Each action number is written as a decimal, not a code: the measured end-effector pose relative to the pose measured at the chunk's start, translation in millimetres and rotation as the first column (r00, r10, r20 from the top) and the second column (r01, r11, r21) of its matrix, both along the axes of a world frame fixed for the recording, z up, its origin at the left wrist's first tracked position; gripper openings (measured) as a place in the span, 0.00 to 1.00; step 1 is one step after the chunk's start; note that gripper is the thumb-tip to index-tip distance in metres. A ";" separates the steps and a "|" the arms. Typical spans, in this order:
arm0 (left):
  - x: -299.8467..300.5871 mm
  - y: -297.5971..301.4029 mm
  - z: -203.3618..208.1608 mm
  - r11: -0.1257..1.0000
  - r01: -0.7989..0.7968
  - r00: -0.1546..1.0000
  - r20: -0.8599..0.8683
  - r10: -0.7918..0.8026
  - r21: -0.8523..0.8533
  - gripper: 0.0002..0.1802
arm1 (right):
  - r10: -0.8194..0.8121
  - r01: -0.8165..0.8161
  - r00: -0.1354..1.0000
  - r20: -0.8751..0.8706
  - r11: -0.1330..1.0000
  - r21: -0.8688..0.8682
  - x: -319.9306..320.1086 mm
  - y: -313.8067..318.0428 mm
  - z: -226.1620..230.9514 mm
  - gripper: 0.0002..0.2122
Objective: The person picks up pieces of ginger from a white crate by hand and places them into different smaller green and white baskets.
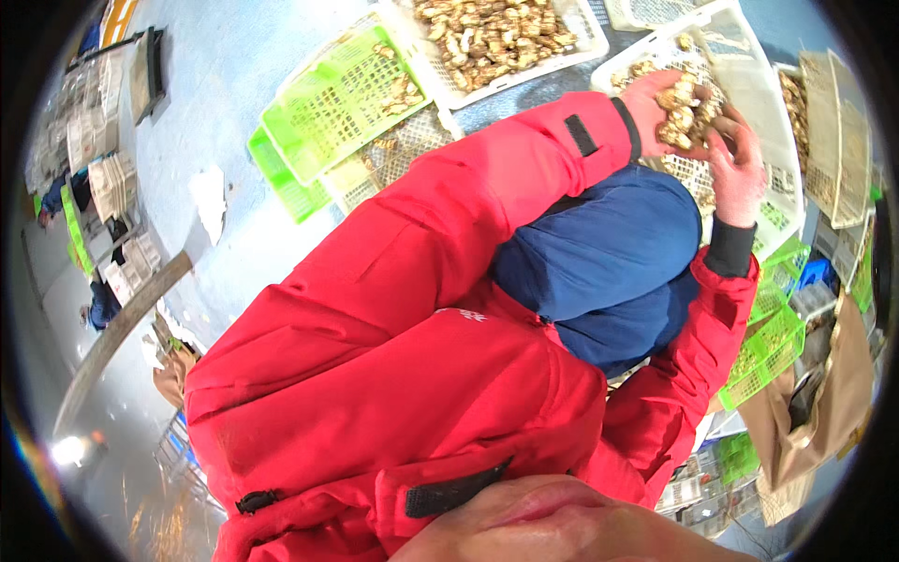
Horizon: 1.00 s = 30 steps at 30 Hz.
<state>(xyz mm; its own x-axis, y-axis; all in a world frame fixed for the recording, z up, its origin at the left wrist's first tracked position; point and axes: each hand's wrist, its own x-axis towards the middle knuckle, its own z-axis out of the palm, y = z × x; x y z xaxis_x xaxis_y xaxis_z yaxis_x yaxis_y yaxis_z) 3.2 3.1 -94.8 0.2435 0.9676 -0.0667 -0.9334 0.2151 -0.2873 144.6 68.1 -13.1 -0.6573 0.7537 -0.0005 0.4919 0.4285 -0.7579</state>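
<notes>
My left hand point(642, 112) and my right hand point(738, 170) are close together over a white plastic crate point(760, 103) at the upper right. Between them they cup a cluster of knobbly cream-and-brown pieces point(676, 120), which look like mushrooms or tubers; the exact kind cannot be made out. Fingers of both hands are curled around the cluster, and some fingertips are hidden behind it. More such pieces lie in the crate below, partly covered by my hands. Red sleeves with dark cuffs cover both forearms.
Left of my hands stands a white crate point(458, 96) heaped with similar pieces. Beside it, a green basket point(309, 150) holds a few. My bent knees point(599, 244) in blue trousers are close under my hands. Green baskets point(770, 351) and brown sheeting point(824, 393) are on the right.
</notes>
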 end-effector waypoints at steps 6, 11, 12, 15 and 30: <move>-2.8 -7.0 9.2 0.998 0.039 0.999 0.016 -0.040 0.057 0.27 | 0.142 -0.248 0.931 0.338 0.922 0.296 -10.8 -11.4 22.8 0.17; -0.5 -6.4 3.0 0.995 0.044 0.992 0.110 -0.054 0.090 0.29 | 0.178 -0.274 0.931 0.319 0.918 0.287 -11.5 -14.6 27.2 0.16; 0.3 -6.5 1.5 0.991 0.027 0.986 0.161 -0.049 0.132 0.29 | 0.183 -0.257 0.950 0.252 0.918 0.301 -12.3 -15.8 26.6 0.16; 3.0 -10.0 7.4 1.000 0.006 0.999 -0.042 -0.005 0.014 0.27 | 0.093 -0.117 0.992 0.085 0.928 0.355 -3.5 -14.3 26.5 0.17; -12.5 -8.9 49.2 0.996 -0.065 0.997 -0.045 0.062 -0.069 0.20 | -0.511 0.143 0.771 -0.379 0.719 -0.680 10.1 -7.2 -6.7 0.19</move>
<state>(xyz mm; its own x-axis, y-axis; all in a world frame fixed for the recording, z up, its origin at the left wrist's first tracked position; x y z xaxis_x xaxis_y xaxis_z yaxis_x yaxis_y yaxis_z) -9.3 -5.8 -45.7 0.1774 0.9736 -0.1437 -0.9562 0.1359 -0.2593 154.7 60.8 -19.8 -0.3995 0.8779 -0.2639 -0.0291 -0.2999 -0.9535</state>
